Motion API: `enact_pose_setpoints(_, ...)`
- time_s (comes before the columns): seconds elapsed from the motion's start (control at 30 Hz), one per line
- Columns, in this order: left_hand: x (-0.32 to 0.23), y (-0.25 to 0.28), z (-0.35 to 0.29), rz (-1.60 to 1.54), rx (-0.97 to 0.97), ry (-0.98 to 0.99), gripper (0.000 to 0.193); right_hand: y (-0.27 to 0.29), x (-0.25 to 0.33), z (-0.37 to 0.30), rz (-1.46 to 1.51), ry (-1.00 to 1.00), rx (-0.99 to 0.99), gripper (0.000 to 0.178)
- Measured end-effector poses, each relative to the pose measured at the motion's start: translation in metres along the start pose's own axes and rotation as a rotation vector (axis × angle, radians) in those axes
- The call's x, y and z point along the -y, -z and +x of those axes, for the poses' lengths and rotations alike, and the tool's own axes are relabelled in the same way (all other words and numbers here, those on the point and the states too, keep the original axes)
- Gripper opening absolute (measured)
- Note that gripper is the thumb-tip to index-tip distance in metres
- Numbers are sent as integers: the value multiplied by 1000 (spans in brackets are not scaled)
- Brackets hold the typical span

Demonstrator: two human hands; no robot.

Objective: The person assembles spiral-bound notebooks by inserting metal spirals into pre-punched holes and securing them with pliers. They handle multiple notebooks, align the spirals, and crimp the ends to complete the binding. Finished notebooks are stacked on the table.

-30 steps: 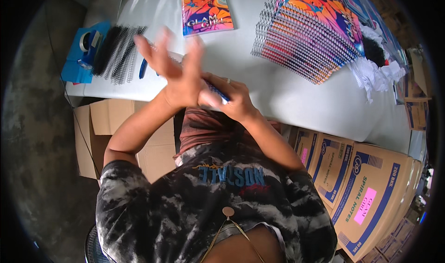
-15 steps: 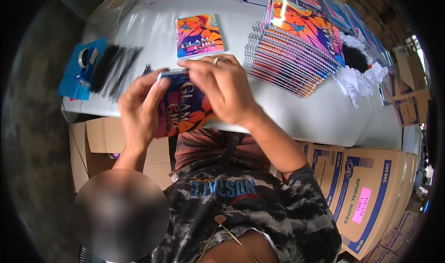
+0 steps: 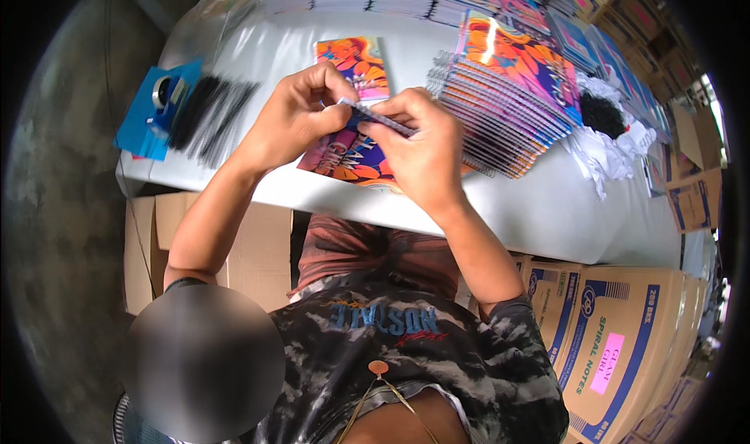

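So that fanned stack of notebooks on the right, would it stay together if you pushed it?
Probably not: the stack is already fanned out, so its glossy covers likely slide over each other. It looks heavy, being many books deep. It would hardly tip, lying flat on the table.

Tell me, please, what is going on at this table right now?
A person at a white table holds a colourful notebook in both hands: the left hand and right hand pinch its top edge, where the spiral binding sits. A fanned stack of similar notebooks lies to the right, one single notebook just beyond the hands, and black binding coils beside a tape dispenser to the left.
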State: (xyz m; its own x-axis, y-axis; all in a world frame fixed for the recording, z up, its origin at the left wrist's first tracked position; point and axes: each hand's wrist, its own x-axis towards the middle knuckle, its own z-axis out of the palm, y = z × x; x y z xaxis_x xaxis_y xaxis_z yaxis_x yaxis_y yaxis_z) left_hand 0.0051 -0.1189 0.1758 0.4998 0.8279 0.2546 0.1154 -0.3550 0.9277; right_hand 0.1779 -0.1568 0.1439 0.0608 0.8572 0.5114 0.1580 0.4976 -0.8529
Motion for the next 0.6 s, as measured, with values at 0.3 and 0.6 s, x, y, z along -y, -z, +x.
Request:
enact_pose_setpoints(0.3,-50,-70,146,254,-652,-531,32,198,3,48,-276,369,-830,73)
enact_pose_setpoints(0.6,48,-131,158,584,-622,-218,27,191,-103,47,-196,114,-848,40)
